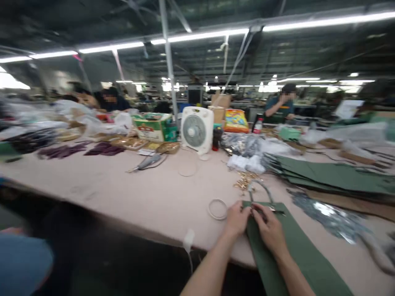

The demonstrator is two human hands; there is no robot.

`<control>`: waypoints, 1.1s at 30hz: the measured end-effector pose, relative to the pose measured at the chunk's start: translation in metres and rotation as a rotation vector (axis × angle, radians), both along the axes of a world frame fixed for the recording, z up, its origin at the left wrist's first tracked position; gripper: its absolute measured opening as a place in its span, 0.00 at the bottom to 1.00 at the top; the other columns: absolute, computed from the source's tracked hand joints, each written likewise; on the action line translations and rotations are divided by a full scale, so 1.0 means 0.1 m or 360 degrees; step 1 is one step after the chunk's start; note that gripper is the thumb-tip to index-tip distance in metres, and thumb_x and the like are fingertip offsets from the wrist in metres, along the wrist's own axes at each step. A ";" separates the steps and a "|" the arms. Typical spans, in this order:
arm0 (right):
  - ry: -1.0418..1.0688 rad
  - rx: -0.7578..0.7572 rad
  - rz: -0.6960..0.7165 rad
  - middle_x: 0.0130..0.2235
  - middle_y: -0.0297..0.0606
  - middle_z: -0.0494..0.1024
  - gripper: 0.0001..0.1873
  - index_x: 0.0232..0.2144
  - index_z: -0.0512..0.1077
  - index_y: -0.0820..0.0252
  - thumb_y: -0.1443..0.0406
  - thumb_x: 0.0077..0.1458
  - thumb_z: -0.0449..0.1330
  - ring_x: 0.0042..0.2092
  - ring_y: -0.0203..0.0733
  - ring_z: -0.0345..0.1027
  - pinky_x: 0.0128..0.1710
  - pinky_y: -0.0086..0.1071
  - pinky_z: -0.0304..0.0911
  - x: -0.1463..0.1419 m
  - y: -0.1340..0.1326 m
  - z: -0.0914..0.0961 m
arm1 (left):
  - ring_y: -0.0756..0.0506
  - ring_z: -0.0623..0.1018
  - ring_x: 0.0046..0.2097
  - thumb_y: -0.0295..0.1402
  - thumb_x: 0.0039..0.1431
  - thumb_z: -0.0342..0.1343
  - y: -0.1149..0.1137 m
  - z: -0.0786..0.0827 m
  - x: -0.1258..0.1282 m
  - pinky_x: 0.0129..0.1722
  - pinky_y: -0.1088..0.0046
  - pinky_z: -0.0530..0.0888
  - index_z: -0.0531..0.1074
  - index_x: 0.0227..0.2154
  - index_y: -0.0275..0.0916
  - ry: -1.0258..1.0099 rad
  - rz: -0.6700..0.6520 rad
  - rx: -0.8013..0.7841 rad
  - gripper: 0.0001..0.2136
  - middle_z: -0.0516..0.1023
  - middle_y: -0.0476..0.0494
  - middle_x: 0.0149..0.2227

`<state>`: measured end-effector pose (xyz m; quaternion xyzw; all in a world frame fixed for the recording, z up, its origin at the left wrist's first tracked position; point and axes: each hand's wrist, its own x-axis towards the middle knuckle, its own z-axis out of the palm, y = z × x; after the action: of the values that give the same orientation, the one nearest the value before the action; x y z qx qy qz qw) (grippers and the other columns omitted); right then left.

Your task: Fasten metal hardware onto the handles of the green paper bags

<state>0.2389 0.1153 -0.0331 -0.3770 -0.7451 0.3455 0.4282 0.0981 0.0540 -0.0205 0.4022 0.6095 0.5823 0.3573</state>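
Observation:
A long dark green panel lies across the table's near edge, and a thin green handle arches from its far end. My left hand is closed at that end's left corner, fingertips on the panel beside the handle's base. Close against it, my right hand is also closed, thumb and fingers pinched at the same spot. Whatever small part sits between the fingertips is hidden. A dark metal-looking fitting shows just right of my right fingers. A pale ring lies left of my left hand.
Small gold-coloured hardware lies beyond the handle. Stacked green panels and a shiny plastic bag are at right. A white fan and a grey corded tool stand farther back. Co-workers sit across the table.

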 end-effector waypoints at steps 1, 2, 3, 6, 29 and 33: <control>-0.0001 -0.0072 -0.0022 0.45 0.43 0.80 0.20 0.51 0.76 0.57 0.51 0.65 0.60 0.40 0.44 0.74 0.43 0.39 0.72 0.19 0.05 -0.02 | 0.43 0.81 0.45 0.41 0.67 0.59 0.06 -0.05 0.17 0.45 0.62 0.80 0.75 0.50 0.36 -0.0022 -0.0082 -0.0032 0.15 0.81 0.40 0.48; 0.0033 -0.0166 -0.0024 0.40 0.42 0.81 0.23 0.51 0.77 0.57 0.50 0.64 0.60 0.36 0.43 0.73 0.39 0.38 0.71 0.31 0.09 -0.04 | 0.44 0.82 0.42 0.40 0.66 0.60 0.08 -0.09 0.26 0.41 0.65 0.80 0.75 0.50 0.36 -0.0035 -0.0133 -0.0069 0.15 0.82 0.41 0.45; 0.0101 -0.0267 -0.0023 0.36 0.41 0.81 0.25 0.52 0.77 0.58 0.48 0.62 0.60 0.32 0.42 0.71 0.35 0.37 0.69 0.37 0.12 -0.06 | 0.45 0.82 0.38 0.39 0.65 0.60 0.08 -0.12 0.28 0.35 0.69 0.80 0.74 0.50 0.37 -0.0039 -0.0159 -0.0110 0.15 0.83 0.42 0.42; 0.0413 -0.0481 -0.0091 0.31 0.37 0.78 0.29 0.53 0.76 0.60 0.46 0.59 0.62 0.28 0.39 0.66 0.28 0.33 0.62 0.37 0.18 -0.09 | 0.48 0.80 0.28 0.36 0.62 0.59 -0.03 -0.13 0.13 0.23 0.76 0.74 0.72 0.53 0.36 -0.0009 -0.0146 -0.0218 0.18 0.83 0.44 0.36; 0.0605 -0.0606 0.0025 0.39 0.41 0.80 0.30 0.54 0.75 0.59 0.47 0.55 0.65 0.30 0.38 0.68 0.28 0.33 0.65 0.43 0.28 -0.18 | 0.35 0.69 0.65 0.34 0.53 0.69 -0.80 -0.03 -0.24 0.66 0.51 0.63 0.76 0.52 0.43 0.1281 0.0589 -0.0199 0.23 0.72 0.37 0.63; 0.0610 -0.0620 0.0048 0.37 0.39 0.79 0.29 0.54 0.75 0.58 0.48 0.55 0.66 0.30 0.39 0.68 0.28 0.32 0.64 0.45 0.28 -0.20 | 0.40 0.74 0.59 0.31 0.59 0.64 -0.64 -0.07 -0.31 0.66 0.55 0.63 0.80 0.41 0.45 0.1453 0.0325 -0.0200 0.07 0.80 0.43 0.54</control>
<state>0.2839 0.1434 -0.0526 -0.3689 -0.5754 0.5538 0.4756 0.0668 -0.0101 -0.0271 0.5327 0.7747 0.3401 0.0175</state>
